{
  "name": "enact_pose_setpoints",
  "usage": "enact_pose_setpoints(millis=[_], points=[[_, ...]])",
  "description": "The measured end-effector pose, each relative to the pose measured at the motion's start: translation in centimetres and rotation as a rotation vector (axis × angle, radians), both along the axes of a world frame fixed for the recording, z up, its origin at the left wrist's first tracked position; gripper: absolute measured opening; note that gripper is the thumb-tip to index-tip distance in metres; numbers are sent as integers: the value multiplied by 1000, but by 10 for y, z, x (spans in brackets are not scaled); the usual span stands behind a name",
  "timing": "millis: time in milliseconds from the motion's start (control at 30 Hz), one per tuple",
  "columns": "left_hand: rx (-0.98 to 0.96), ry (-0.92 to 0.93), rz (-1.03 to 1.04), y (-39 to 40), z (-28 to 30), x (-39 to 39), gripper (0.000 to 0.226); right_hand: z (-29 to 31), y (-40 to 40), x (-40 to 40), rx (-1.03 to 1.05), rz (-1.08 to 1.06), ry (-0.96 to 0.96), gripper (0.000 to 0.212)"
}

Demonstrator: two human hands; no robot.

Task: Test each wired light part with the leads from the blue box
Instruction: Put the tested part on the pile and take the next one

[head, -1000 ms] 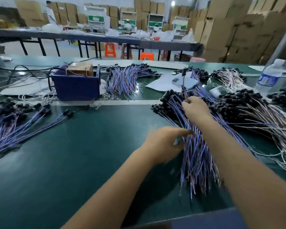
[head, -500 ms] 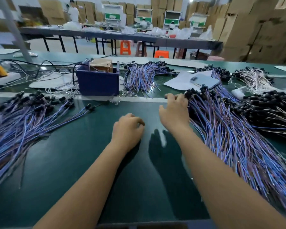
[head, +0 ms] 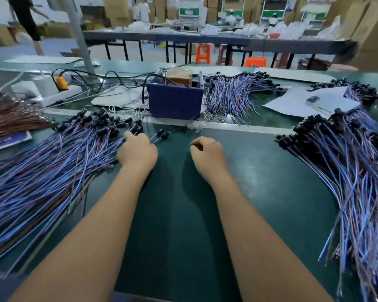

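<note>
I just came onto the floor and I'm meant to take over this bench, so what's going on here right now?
A person is working through wired light parts on a green bench. The left hand rests on the edge of the big pile of blue-wired parts on the left, fingers among the black ends. The right hand hovers loosely curled over bare bench, holding nothing visible. The blue box sits just beyond both hands, and another pile of wired parts lies on the right.

Left hand rests on the left pile of wired parts; right hand hovers loosely curled (holding nothing) before the blue box.
</note>
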State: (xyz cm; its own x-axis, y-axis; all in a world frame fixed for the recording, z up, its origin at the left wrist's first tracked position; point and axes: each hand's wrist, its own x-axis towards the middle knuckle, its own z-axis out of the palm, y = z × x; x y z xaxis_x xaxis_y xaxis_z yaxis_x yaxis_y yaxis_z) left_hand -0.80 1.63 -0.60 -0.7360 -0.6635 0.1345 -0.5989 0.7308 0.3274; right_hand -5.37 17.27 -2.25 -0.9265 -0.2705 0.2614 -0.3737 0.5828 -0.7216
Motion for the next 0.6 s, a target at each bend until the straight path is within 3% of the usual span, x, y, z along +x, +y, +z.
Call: enact_pose_setpoints(millis=[133,200,300,367,433,500,600], points=[[169,188,38,1,-6,-15,31,0,3,4,-44,26,-5,21],[229,384,59,1,-11,-15,25,-2,2,6,-54,34,12,21],[337,756,-100,1,-11,-15,18,-1,-1,7,-93,63,42,22],[507,946,-236,7,-3,-13,16,2,-2,8,-207,154,-52,25],[787,1065,-360,19,7,-11,17,8,-1,9,-456,277,-256,30],[1134,1084,-549,33,16,-9,18,14,3,8,-695,371,-446,27],[1534,848,-814,49,18,-6,29,20,8,5,-885,429,-636,32]])
